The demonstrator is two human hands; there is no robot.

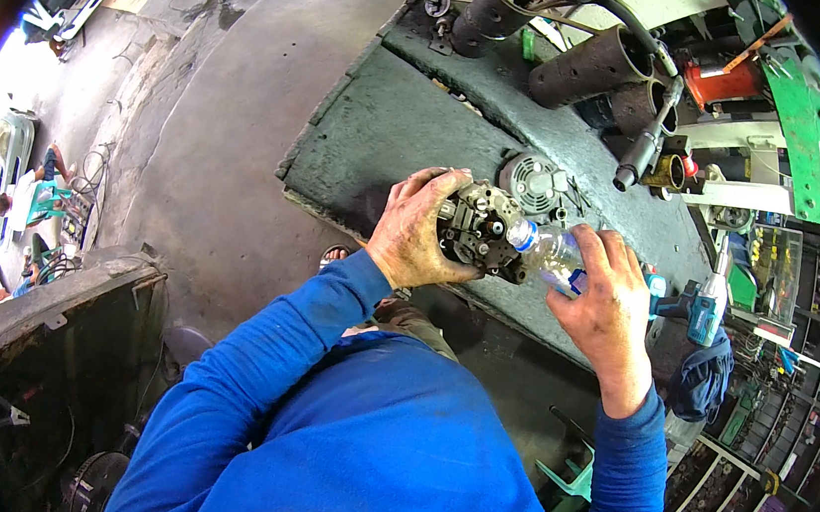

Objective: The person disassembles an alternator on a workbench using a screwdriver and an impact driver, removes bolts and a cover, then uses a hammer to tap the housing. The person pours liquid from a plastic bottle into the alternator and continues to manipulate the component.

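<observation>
My left hand (414, 235) is wrapped round the left side of an opened alternator (479, 225), its thumb along the near edge and its fingers over the far side. In my right hand (611, 299) is a small clear plastic bottle (554, 255), tilted on its side. The bottle's blue-ringed neck points left and meets the alternator's inner parts; whether it touches them I cannot tell. Just beyond lies a round slotted alternator end cover (532, 183), with small loose parts beside it on the dark workbench (365, 116).
Rusty metal cylinders (592, 67), some holding tools, stand at the bench's far right. A teal cordless driver (706, 309) and a dark blue cloth (701, 375) are right of my right hand. Parts shelves (745, 491) line the right side. People sit at the far left.
</observation>
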